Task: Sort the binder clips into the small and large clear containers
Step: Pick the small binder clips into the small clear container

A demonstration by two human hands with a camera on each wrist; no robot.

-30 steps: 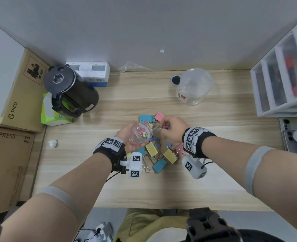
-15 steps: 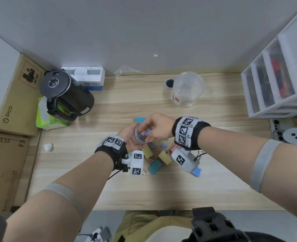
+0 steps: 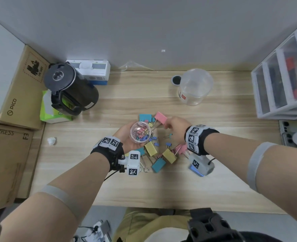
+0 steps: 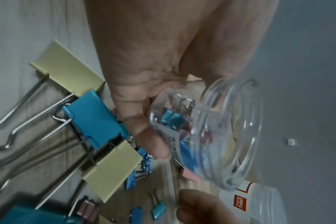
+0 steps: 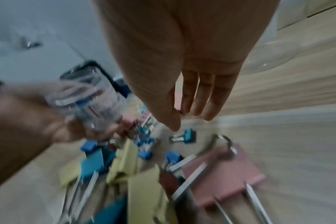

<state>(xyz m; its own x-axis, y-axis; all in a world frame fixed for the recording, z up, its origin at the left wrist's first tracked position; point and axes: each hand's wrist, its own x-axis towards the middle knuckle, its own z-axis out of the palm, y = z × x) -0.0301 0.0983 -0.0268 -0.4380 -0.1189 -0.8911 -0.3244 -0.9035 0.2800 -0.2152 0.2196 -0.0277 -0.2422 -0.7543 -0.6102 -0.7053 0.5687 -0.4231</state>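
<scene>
**Q:** Above the pile at the middle of the desk [image 3: 214, 180] — how do the two hands stand, and where are the clips?

**A:** The left hand [image 3: 128, 139] curls its fingers [image 4: 153, 144] round the small jar [image 3: 140, 132], gripping it tilted with its mouth open upward and toward the right hand. Small clips in the jar [image 3: 140, 134], pink and blue, already lie inside. The right hand [image 3: 176, 125] hangs over the pile with its fingers [image 5: 201, 97] straight and close together, holding nothing. Below it lie small clips on the desk [image 5: 188, 135] mixed with the large clips [image 3: 150, 148], yellow, teal and pink. The large tub [image 3: 194, 86] stands well apart near the wall; no clip can be made out inside it.

**Q:** What stage does this suggest?

**A:** Judged from the layout, small clips are being gathered first; the large ones appear untouched.

**Q:** What could go wrong from here?

**A:** Three things, chiefly.
- The jar is tilted, so a steeper tilt could spill its clips back onto the pile.
- The small clips lie among the wire handles of the large ones — a pinch made from above may snag a handle and drag a neighbour along, or lose the clip.
- The jar's mouth is narrow; a clip let go off-centre could strike the rim and bounce away across the desk.

**Q:** Anything unclear?

**A:** The right wrist view is blurred, so which small clip lies nearest the fingertips cannot be told.
</scene>
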